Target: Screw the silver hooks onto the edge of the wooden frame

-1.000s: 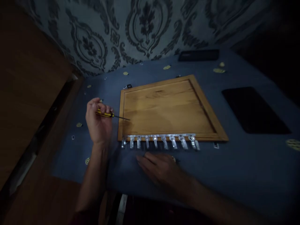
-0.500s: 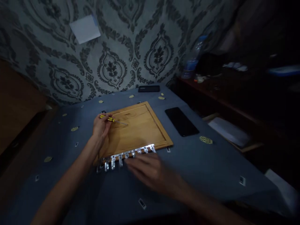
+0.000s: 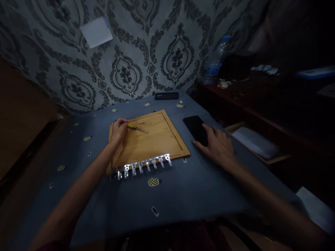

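My left hand [image 3: 119, 130] is closed on the yellow and black handle of a screwdriver [image 3: 137, 129], whose metal shaft points right over the wooden panel [image 3: 154, 139]. A shiny metal hook rail [image 3: 147, 164] lies along the panel's near edge, its several hooks hanging towards me. To the right of the panel, my right hand [image 3: 217, 143] spans the near end of a black smartphone [image 3: 195, 127]. The thumb is at the phone's near left corner and the fingers are along its right edge. The phone's near right part is hidden under the hand.
A blue patterned cloth [image 3: 183, 188] covers the table. A dark phone-shaped object [image 3: 166, 96] lies by the wall. On the right are a plastic bottle [image 3: 215, 66] on a dark desk and an open drawer [image 3: 258, 143]. White paper [image 3: 96, 32] is on the wall.
My right hand has left the hook rail and moved right and away from me onto the smartphone. My left hand with the screwdriver has shifted slightly right and up in view.
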### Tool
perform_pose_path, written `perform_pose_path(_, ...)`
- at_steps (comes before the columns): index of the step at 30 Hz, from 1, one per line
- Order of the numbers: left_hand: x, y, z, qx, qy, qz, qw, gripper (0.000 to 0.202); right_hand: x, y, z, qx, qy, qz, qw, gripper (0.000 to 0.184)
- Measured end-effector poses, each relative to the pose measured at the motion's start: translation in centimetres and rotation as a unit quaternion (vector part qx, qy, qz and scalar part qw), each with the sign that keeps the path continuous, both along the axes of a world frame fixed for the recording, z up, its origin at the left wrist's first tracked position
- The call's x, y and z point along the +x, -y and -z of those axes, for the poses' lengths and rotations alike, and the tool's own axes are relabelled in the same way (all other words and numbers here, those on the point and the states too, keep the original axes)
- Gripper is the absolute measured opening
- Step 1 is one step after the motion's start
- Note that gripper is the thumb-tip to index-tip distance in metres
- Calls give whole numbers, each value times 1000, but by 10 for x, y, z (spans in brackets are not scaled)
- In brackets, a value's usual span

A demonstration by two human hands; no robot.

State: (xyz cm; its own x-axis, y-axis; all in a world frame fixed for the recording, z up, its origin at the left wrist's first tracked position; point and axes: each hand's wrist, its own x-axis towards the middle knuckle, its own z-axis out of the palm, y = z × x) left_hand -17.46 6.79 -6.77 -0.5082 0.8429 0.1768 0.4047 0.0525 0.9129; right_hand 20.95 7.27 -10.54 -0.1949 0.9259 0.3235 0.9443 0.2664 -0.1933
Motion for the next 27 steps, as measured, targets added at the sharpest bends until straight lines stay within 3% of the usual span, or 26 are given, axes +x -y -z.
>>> perform_pose_path(4,3,32,-14,2,-63,52,997,33,-8,1,-9,-16,24,-1,1000,67)
perform_pose_path(8,22,80,-32,44,-115,102,987,6,-10,2,-32,-70,37,-9,997,69)
perform_pose_path(12,62,137,-42,71,-160,155,972,7,-11,-4,-50,-125,48,2,991,80)
perform_pose_path(14,89,166,-40,70,-169,183,966,9,-9,-8,-54,-159,65,21,985,86)
perform_pose_path(17,133,198,-30,27,-128,278,952,13,-2,-14,-55,-190,60,24,980,93)
perform_pose_path(20,174,209,-16,-75,-36,347,934,13,12,-12,-58,-212,11,35,977,94)
perform_pose_path(23,212,197,-6,-137,116,400,899,27,26,4,-65,-237,-94,66,965,88)
perform_pose_path(27,257,169,0,-193,257,376,869,52,43,48,-74,-307,-246,146,908,72)
